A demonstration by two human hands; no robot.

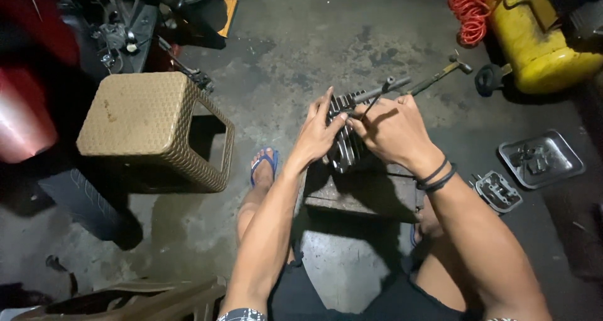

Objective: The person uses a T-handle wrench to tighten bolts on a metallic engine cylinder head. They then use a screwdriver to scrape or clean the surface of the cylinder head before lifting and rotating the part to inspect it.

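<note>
finned metal engine cylinder (pixel 344 146) stood on a dark block (pixel 361 192) between the person's knees, low on the concrete floor (pixel 326 51). left hand (pixel 317 132) lay against the cylinder's near side, fingers spread and pressing on the fins, steadying it. right hand (pixel 392 129) was closed around a thin metal rod (pixel 372 102) that stuck up from the top of the cylinder; two dark bands (pixel 436 176) circled that wrist. a longer grey bar (pixel 383 90) lay just behind the cylinder, and a hammer (pixel 440 75) rested on the floor beyond it. a blue sandal (pixel 264 164) showed on the left foot. a woven tan stool (pixel 151 126) stood to the left, well apart. to the right sat a metal tray (pixel 541 159) with small parts and a small engine cover (pixel 498 191) near it. a yellow tank (pixel 543 41) and an orange coiled hose (pixel 471 7) were at the far right.
</note>
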